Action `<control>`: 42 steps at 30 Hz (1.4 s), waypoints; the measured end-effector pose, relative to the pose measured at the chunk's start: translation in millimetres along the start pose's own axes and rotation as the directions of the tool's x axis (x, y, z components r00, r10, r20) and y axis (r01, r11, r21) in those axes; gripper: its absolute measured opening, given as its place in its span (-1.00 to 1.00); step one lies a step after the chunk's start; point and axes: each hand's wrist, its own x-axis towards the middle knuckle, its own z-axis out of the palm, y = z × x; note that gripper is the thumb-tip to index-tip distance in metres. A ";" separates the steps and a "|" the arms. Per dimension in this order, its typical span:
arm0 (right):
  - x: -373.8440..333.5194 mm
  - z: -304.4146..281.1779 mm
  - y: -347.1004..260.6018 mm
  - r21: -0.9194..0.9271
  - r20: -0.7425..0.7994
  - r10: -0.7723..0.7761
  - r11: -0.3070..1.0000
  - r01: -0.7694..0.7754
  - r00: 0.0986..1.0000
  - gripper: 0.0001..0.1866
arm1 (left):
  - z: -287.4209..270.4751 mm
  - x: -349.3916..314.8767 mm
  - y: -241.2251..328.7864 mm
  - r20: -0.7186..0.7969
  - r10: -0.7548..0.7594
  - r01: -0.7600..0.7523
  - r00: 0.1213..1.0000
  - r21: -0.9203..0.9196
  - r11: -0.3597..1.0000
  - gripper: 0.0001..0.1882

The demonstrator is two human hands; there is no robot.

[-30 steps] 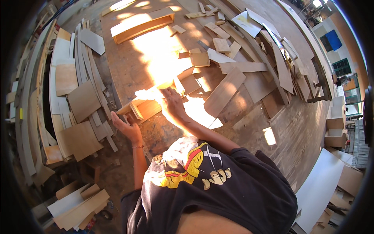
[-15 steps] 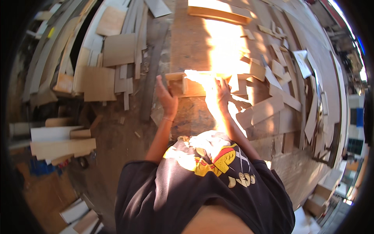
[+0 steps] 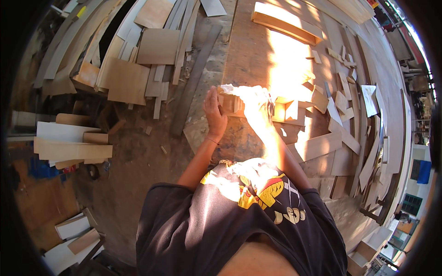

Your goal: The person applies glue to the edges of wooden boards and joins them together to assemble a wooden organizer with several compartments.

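A small open wooden box [image 3: 234, 105] with an inner divider lies on the brown work surface in front of me. My left hand [image 3: 215, 112] is at its left end, fingers upright and together against the end board. My right hand [image 3: 258, 108] bends over the right part of the box. Strong sunlight washes out that hand and the box's upper edge, so its exact grip is hard to see. Just right of it sit small wooden pieces [image 3: 291, 110], partly in glare.
A longer wooden tray-like frame [image 3: 285, 24] stands at the far side. Loose offcuts [image 3: 343, 99] and a flat board [image 3: 317, 146] lie to the right. Stacked panels [image 3: 159, 46] and strips fill the far left, with more boards [image 3: 73, 145] lower down.
The whole view has shifted, moving the scene rightward. My left hand, earlier spread with its thumb apart, has drawn its fingers together against the box's end. My right hand stays at the box.
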 end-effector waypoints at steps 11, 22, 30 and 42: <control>-2.9 5.6 7.0 -0.028 -0.049 0.000 1.000 -0.001 0.999 -0.86 | 8.3 -4.3 -2.7 0.039 -0.034 0.034 0.999 -0.002 0.999 -0.33; 1.3 8.9 -3.0 0.054 0.019 0.045 0.997 -0.046 0.999 -0.85 | 1.5 -8.3 -11.0 0.000 -0.042 0.042 0.999 0.020 0.999 -0.36; -13.8 10.9 20.3 0.027 0.019 -0.026 0.999 0.026 0.999 -0.85 | -1.0 -7.4 -6.9 0.022 -0.082 0.081 0.996 0.008 0.997 -0.37; -0.2 21.7 -1.3 -0.056 -0.054 0.069 0.996 -0.072 0.996 -0.82 | 6.8 -4.7 -5.8 0.013 -0.054 0.054 0.998 -0.042 0.998 -0.39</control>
